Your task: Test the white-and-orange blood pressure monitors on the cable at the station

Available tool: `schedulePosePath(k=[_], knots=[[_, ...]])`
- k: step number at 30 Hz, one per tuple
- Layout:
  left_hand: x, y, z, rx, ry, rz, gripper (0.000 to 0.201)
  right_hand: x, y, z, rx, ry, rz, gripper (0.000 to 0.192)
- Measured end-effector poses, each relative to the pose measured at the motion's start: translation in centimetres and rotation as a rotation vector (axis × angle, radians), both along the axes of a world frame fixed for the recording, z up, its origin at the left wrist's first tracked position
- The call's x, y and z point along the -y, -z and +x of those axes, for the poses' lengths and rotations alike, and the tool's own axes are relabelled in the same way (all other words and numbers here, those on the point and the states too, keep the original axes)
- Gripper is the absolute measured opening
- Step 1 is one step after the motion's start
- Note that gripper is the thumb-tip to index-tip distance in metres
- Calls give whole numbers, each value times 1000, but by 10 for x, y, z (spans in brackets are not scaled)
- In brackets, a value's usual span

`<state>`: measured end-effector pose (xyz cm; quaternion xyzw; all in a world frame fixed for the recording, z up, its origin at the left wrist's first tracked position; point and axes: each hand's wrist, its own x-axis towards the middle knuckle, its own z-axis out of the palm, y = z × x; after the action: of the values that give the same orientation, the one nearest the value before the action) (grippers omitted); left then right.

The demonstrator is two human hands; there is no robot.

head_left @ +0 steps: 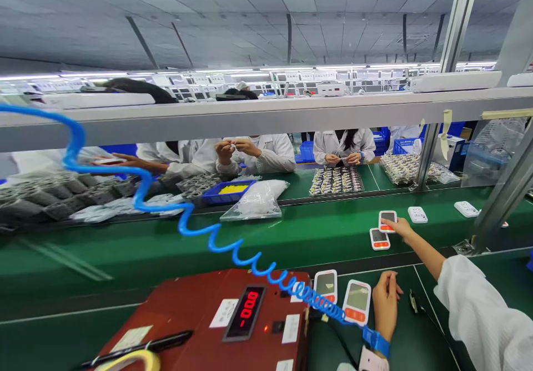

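My right hand (400,227) reaches over the green conveyor belt, its fingers on a small white device with a grey screen and orange buttons (388,217). That device overlaps the top of a similar white device (379,237) lying on the belt. Lower down, my left hand (386,301) rests on the green bench with fingers curled together and nothing visible in them. A blue strap (377,342) circles that wrist, joined to a coiled blue cord (250,260). Just left of this hand lie two more screened devices, a nearer one (357,301) and another (325,285).
A dark red box (187,304) with a lit red display (246,312) stands at left, bearing a pen and tape roll (137,360). White units (417,214) sit on the belt. A metal post (499,193) rises at right. Co-workers' hands (237,149) work opposite.
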<state>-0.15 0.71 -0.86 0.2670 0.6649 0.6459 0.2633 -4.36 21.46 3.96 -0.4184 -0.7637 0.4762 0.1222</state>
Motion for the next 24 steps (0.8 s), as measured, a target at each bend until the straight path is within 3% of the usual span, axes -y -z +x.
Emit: schedulePosePath(k=[3, 8, 15, 19, 24], knots=[[2, -4, 0, -5, 11, -9, 59, 27, 3, -17, 44, -106, -50, 29], [3, -3, 0, -6, 15, -21, 59, 56, 8, -36, 118, -113, 1, 27], [0, 7, -1, -22, -2, -24, 60, 74, 2, -35, -106, -211, -49, 24], [2, 1, 0, -15, 9, -40, 58, 72, -4, -1, -274, -179, -110, 37], [5, -6, 1, -26, 30, -28, 51, 58, -10, 91, -294, -116, -216, 49]])
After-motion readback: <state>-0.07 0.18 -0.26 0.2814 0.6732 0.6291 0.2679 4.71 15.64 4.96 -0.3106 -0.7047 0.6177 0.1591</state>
